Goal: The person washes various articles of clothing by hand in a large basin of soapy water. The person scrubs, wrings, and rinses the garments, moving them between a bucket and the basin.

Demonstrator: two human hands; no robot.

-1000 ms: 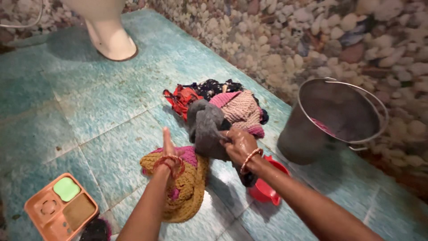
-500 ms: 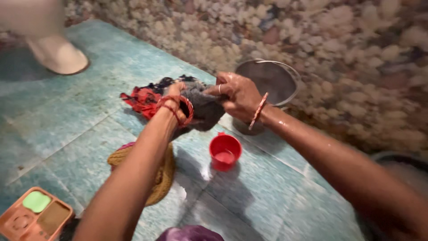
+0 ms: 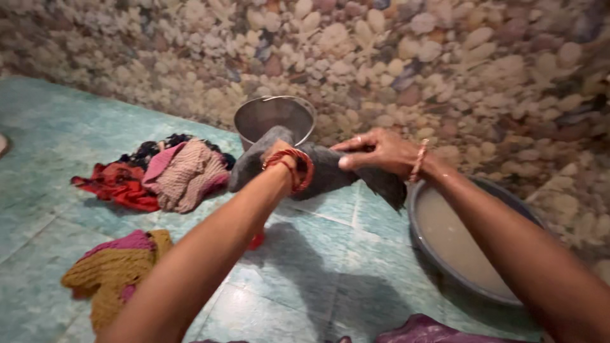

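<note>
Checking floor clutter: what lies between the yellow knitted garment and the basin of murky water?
In the head view, mostly bare teal tile, crossed above by the left forearm; a bit of red shows under it. Yellow garment, basin.

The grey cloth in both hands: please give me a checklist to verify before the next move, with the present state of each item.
1. Both hands grip the grey cloth: ok; left hand and right hand hold it off the floor.
2. Basin of cloudy water lies beside the cloth: ok, below the right forearm.
3. Steel bucket upright by the wall: ok.
4. Bucket's contents: cannot tell.
5. Clothes pile clear of the cloth: ok, apart at the left.
6. Yellow knit clear of the arms: ok, lying left of the left forearm.
</note>
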